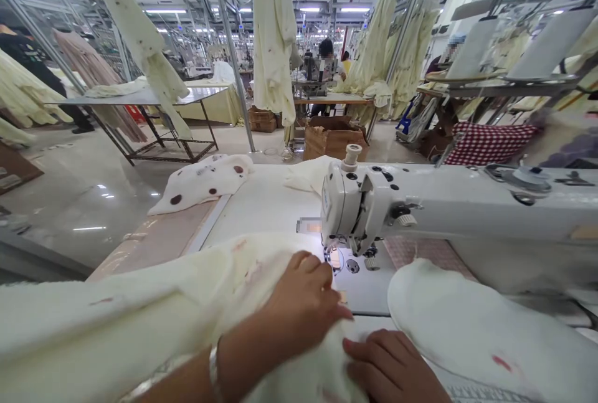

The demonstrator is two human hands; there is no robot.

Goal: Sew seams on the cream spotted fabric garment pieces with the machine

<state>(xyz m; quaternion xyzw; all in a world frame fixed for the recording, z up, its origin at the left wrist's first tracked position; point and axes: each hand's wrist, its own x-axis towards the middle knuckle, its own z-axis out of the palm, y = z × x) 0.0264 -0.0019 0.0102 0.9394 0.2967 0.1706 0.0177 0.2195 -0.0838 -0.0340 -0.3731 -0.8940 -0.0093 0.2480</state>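
Note:
Cream fabric (187,309) with faint reddish marks spreads across the left front of the sewing table. My left hand (303,300), with a silver bangle at the wrist, lies over it just in front of the sewing machine's needle area, fingers curled and gripping the cloth. Lower and to the right, my right hand (392,365) pinches the fabric's edge between thumb and fingers. Above both hands is the white head of the sewing machine (348,203); the presser foot is partly hidden. A rounded white fabric piece (448,309) with a red mark rests right of the needle area.
Spotted white cloth (200,182) lies on the table's far left corner. The machine arm (476,203) spans the right side. Beyond stand a cardboard box (334,138), a metal side table (154,96) and hanging cream garments (273,35). Other people work farther back.

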